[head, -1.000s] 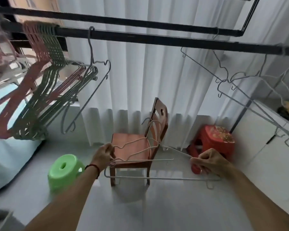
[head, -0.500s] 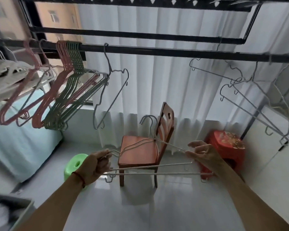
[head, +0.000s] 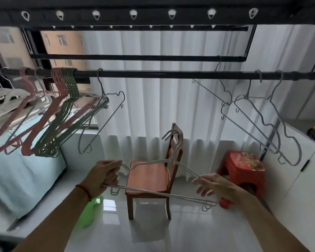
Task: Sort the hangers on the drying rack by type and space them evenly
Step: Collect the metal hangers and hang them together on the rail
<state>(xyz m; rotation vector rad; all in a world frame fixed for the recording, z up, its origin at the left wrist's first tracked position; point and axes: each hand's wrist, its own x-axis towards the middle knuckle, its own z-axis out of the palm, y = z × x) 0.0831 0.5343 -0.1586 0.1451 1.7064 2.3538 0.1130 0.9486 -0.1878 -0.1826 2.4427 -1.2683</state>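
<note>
My left hand (head: 102, 177) grips the left end of two white wire hangers (head: 153, 191), held low in front of the chair with their hooks pointing up. My right hand (head: 214, 186) has its fingers spread, and its fingertips touch the hangers' right shoulder wire. Above runs the black rack rail (head: 153, 74). On its left hang white plastic hangers (head: 0, 95), pink hangers (head: 57, 84), green hangers (head: 70, 86) and one grey wire hanger (head: 103, 99). Three grey wire hangers (head: 253, 106) hang spread out on the rail's right part.
A wooden chair (head: 147, 175) stands straight ahead by the white curtain. A red stool (head: 244, 164) is to its right and a green stool (head: 91, 210) lies under my left arm. White cabinets (head: 298, 170) line the right; a light blue cover (head: 16, 170) is left.
The view has tilted up toward the rail. Both hands have risen a little with the white hangers. My right hand has gone from a closed grip to spread fingers.
</note>
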